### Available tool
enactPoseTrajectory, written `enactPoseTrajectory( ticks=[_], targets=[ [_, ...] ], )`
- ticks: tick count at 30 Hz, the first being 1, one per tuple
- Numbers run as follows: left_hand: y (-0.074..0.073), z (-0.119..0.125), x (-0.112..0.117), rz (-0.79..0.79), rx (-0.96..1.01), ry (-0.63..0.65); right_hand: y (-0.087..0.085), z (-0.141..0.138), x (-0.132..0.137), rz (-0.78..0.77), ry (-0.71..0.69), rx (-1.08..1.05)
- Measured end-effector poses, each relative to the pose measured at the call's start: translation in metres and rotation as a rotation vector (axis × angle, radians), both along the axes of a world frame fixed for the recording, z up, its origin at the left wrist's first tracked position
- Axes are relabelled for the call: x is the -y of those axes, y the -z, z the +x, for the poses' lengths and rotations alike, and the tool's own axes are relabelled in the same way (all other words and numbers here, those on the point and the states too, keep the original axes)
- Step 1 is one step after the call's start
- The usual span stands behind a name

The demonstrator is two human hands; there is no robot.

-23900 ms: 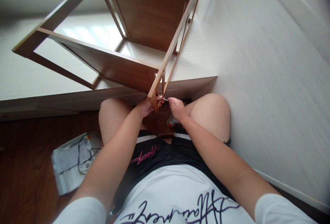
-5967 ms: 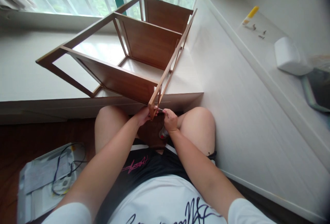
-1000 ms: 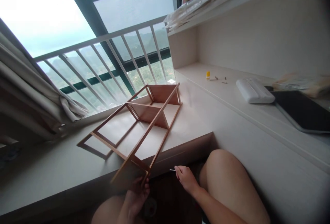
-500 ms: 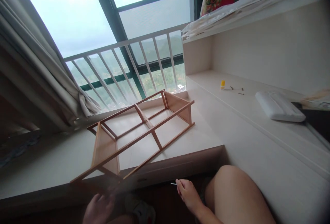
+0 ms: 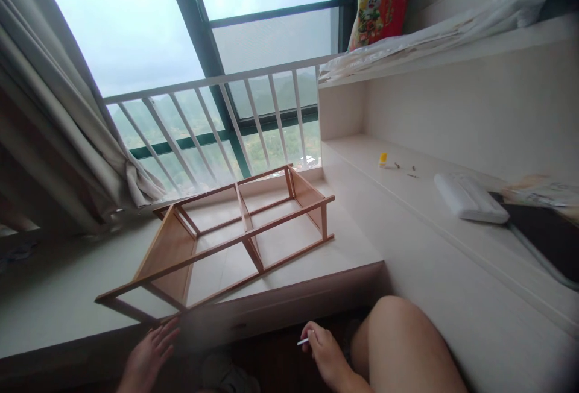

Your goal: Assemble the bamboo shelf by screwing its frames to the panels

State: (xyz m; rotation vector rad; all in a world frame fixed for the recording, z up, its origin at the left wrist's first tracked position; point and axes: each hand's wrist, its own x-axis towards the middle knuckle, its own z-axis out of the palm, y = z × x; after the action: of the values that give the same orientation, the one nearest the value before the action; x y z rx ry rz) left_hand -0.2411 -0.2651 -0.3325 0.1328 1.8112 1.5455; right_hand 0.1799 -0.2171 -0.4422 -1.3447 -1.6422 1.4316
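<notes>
A wooden shelf frame point(image 5: 226, 242) lies on its side on the pale window ledge point(image 5: 54, 302), with thin rails and several brown panels. My left hand point(image 5: 149, 354) is below the frame's near left corner, fingers spread, holding nothing. My right hand point(image 5: 323, 354) is closed around a thin metal tool point(image 5: 302, 341) whose tip sticks out to the left, just below the ledge's front edge. My bare right knee point(image 5: 402, 345) is beside that hand.
On the white side shelf point(image 5: 407, 200) lie a small yellow-capped tube point(image 5: 382, 159), a few loose screws point(image 5: 407, 170), a white box point(image 5: 470, 199) and a dark tablet point(image 5: 543, 233). Curtains point(image 5: 58, 140) hang left; window railing point(image 5: 217, 122) behind the frame.
The shelf frame has swung round on the ledge and slid left. My left hand has come off its corner and opened. The view has lifted from my lap to the window.
</notes>
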Motion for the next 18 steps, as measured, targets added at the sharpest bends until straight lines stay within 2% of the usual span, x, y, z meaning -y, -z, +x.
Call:
enactPoseTrajectory(
  ticks=[4, 5, 6, 8, 12, 15, 18],
  targets=[
    [0.022, 0.02, -0.012, 0.032, -0.184, -0.276, -0.021, 0.015, -0.002, 0.114, 0.02, -0.006],
    [0.028, 0.028, -0.016, 0.043, -0.224, -0.318, -0.028, 0.019, -0.004, 0.158, 0.029, -0.006],
    [0.031, 0.037, -0.021, 0.065, -0.258, -0.307, -0.036, 0.023, -0.006, 0.206, 0.04, -0.006],
    [0.032, 0.058, -0.033, 0.13, -0.334, -0.187, -0.054, 0.03, -0.012, 0.303, 0.08, -0.035],
    [0.016, 0.102, -0.065, 0.16, -0.543, 0.115, -0.102, 0.048, -0.036, 0.393, 0.197, -0.115],
    [0.006, 0.131, -0.085, 0.194, -0.588, 0.265, -0.154, 0.069, -0.061, 0.477, 0.317, -0.109],
    [0.002, 0.155, -0.101, 0.252, -0.534, 0.344, -0.215, 0.096, -0.091, 0.522, 0.465, 0.007]
  ],
)
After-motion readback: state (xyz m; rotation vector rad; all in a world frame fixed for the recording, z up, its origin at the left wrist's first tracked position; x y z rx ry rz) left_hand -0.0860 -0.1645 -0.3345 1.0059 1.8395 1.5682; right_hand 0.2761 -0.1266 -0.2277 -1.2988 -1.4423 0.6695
